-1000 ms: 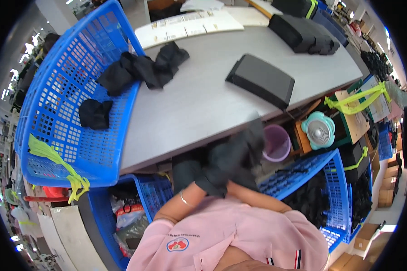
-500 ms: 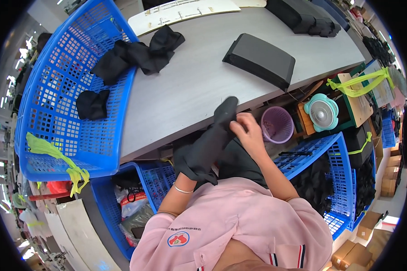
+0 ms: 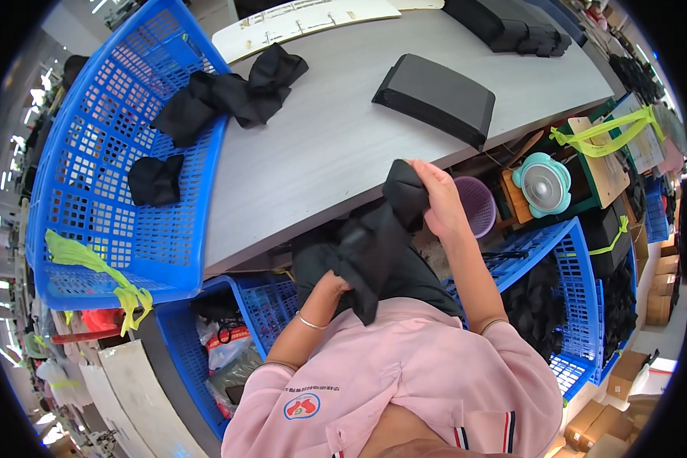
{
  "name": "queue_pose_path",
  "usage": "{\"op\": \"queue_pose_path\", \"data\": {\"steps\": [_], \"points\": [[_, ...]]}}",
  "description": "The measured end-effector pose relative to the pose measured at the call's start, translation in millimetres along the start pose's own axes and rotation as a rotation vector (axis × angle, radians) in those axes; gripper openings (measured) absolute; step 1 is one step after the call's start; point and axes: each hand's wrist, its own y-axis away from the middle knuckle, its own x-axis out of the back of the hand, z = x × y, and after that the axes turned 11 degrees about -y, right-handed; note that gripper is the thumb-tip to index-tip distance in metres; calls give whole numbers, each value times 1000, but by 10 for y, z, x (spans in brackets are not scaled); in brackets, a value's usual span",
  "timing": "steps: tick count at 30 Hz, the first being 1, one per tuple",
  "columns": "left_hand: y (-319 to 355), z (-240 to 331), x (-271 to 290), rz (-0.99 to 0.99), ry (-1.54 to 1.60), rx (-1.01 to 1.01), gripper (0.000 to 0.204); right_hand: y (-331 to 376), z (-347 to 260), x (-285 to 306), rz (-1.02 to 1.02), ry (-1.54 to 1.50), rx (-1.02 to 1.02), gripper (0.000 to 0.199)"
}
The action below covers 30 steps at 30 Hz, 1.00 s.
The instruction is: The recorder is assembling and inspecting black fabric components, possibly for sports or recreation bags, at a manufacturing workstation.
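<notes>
A black tubular cloth piece [image 3: 385, 233] stretches slantwise between my hands, over my lap and in front of the table edge. My right hand [image 3: 440, 197] is closed on its far end, fingers along the edge of the fabric. At the near end my left hand [image 3: 337, 284] goes in under the loose cloth, which hides its fingers. On the grey table [image 3: 305, 153] beyond lies a neat stack of flat black pieces [image 3: 439, 95]. More crumpled black cloth pieces [image 3: 263, 88] lie at the left, partly over the rim of a blue basket [image 3: 91, 160].
Another black stack [image 3: 511, 30] sits at the far right of the table. Below the table edge are a purple bin [image 3: 475, 206] and a teal fan [image 3: 543, 185]. A blue crate with black cloth [image 3: 580, 305] is at my right; another blue crate [image 3: 263, 301] is at my left.
The cloth's far end has opened out and shifted right, with my right hand now gripping it. My left hand has drawn back from far inside the cloth toward its near end.
</notes>
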Motion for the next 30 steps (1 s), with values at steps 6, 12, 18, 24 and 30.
{"op": "queue_pose_path", "data": {"steps": [6,12,18,24,30], "points": [[-56,219,147,85,-55,173,48,188,13,1,-1,412,268,33],[-122,485,157,21,-30,394,54,227,153,-109,-26,1089,643,33],[-244,322,272,17,-386,-11,45,168,120,-30,-283,653,401,15],[-124,-118,790,108,139,360,38,-15,-13,81,-310,216,69,17],[-266,-78,751,186,332,506,34,-1119,-113,10,-223,670,552,24]]}}
